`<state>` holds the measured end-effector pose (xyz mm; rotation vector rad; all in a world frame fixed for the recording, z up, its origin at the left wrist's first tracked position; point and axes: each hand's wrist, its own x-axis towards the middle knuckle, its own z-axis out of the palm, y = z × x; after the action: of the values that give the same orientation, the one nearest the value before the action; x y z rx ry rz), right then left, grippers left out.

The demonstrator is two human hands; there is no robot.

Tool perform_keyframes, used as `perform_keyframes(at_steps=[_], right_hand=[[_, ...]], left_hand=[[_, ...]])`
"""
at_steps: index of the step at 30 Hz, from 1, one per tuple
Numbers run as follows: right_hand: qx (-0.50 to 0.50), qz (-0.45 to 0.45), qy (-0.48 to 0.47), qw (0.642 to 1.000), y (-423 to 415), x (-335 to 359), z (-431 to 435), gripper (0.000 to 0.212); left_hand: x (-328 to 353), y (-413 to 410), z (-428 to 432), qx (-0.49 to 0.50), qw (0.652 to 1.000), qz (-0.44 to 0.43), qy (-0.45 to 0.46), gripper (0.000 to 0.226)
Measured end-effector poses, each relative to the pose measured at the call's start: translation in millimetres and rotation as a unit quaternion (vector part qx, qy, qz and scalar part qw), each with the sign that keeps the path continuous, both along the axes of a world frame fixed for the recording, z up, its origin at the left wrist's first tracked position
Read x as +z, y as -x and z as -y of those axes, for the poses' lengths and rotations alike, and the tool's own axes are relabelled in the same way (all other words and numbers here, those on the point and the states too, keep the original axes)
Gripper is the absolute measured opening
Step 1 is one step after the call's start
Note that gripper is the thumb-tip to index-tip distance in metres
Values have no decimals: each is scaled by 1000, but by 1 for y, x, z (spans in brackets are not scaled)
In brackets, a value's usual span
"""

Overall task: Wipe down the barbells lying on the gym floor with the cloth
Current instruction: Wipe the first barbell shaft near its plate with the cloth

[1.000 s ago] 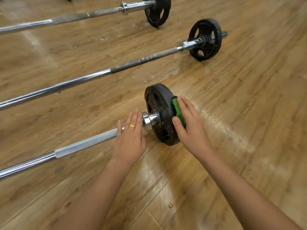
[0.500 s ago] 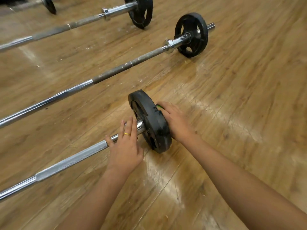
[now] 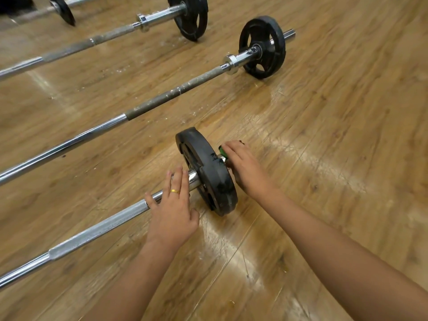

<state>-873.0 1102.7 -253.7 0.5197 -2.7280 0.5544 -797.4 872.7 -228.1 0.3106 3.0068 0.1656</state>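
The nearest barbell [image 3: 99, 230] lies on the wooden floor with a black plate [image 3: 208, 172] on its right end. My left hand [image 3: 172, 209] rests flat on the chrome bar just left of the plate, fingers straight, a gold ring on one finger. My right hand [image 3: 245, 167] is behind the plate on the bar's end sleeve, curled round a green cloth [image 3: 222, 151] of which only a small edge shows. The sleeve's end is hidden under that hand.
A second barbell [image 3: 162, 98] with a black plate [image 3: 262, 46] lies parallel farther back, its grip dusty with white flecks. A third barbell [image 3: 111, 35] and plate [image 3: 191, 16] lie beyond it, a fourth plate [image 3: 62, 11] at top left. Wooden floor [image 3: 335, 135] stretches to the right.
My right hand with the cloth has slid from the plate's outer rim round behind it onto the sleeve end. My left hand has stayed on the bar beside the plate.
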Motion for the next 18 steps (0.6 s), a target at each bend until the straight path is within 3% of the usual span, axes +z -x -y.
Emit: perform_keyframes(at_steps=[4, 9, 14, 18], right_hand=[[46, 14, 12, 999, -22, 5, 12, 94], [-45, 29, 36, 998, -1, 9, 2, 58], [57, 15, -17, 998, -26, 0, -7, 76], [-20, 10, 30, 999, -29, 0, -14, 59]], left_hand=[[1, -5, -1, -4, 1000, -1, -1, 95], [-4, -14, -1, -9, 1000, -2, -2, 94], [-3, -28, 2, -30, 999, -11, -44, 81], [-5, -28, 25, -7, 997, -9, -74, 63]])
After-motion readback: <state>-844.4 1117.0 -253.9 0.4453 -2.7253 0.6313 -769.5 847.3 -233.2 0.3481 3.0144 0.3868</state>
